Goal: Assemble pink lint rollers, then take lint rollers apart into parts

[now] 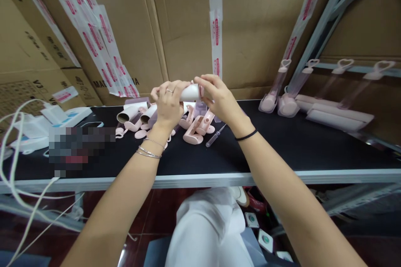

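My left hand (169,102) wraps round a white lint roller refill (189,92), held level above the black tabletop. At the roll's right end, the fingers of my right hand (216,94) close round a pink part (201,90), mostly hidden by them. Below my hands lie loose pink plastic pieces, among them a curved roller cover (197,131). Further white rolls (130,113) with brown cores rest left of my left hand. A small screwdriver (215,135) with a clear handle lies under my right wrist.
Several lint rollers with heart-ended handles (269,98) stand or lie at the back right. To the left are a power strip (72,116), chargers and white cables (12,154). Large cardboard boxes (184,29) wall off the back. A metal edge (203,180) runs along the front.
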The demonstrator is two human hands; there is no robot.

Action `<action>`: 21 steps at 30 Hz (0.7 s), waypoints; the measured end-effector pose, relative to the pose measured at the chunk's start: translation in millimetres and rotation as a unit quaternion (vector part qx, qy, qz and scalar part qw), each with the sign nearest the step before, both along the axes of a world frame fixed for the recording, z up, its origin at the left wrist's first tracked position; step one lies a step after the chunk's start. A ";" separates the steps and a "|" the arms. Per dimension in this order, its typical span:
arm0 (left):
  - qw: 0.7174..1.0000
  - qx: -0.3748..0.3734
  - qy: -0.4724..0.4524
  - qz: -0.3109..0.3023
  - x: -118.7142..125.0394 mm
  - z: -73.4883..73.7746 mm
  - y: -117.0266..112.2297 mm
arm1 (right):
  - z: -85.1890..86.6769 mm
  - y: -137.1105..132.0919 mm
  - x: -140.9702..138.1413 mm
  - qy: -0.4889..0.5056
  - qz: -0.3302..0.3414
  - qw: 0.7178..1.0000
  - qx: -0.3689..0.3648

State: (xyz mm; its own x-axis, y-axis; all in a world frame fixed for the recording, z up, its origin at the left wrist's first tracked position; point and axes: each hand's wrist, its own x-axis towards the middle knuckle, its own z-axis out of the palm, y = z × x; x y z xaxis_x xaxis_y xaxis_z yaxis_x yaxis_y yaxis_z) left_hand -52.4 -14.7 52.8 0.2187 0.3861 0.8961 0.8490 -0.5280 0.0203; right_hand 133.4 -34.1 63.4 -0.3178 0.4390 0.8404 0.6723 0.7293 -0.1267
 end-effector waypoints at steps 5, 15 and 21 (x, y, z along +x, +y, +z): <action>0.998 -0.036 0.042 -0.003 3.0 -5.4 3.4 | -8.9 5.7 -8.6 -0.040 -0.060 0.996 -0.044; 0.990 -0.086 0.111 -0.023 5.0 -13.1 12.4 | -18.8 10.2 -17.0 -0.128 -0.161 0.974 -0.092; 0.984 -0.132 0.116 -0.024 3.7 -12.9 13.8 | -20.2 12.6 -21.9 -0.145 -0.189 0.962 -0.131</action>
State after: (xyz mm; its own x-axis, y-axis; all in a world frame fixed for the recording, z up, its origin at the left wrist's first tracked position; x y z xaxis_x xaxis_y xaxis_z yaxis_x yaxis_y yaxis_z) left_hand -48.7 -0.9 39.9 0.4303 0.5821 0.6899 0.8205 -0.5708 -0.0302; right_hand 111.5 -21.5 43.2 -0.2980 0.7540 0.5854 0.9184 0.3937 -0.0396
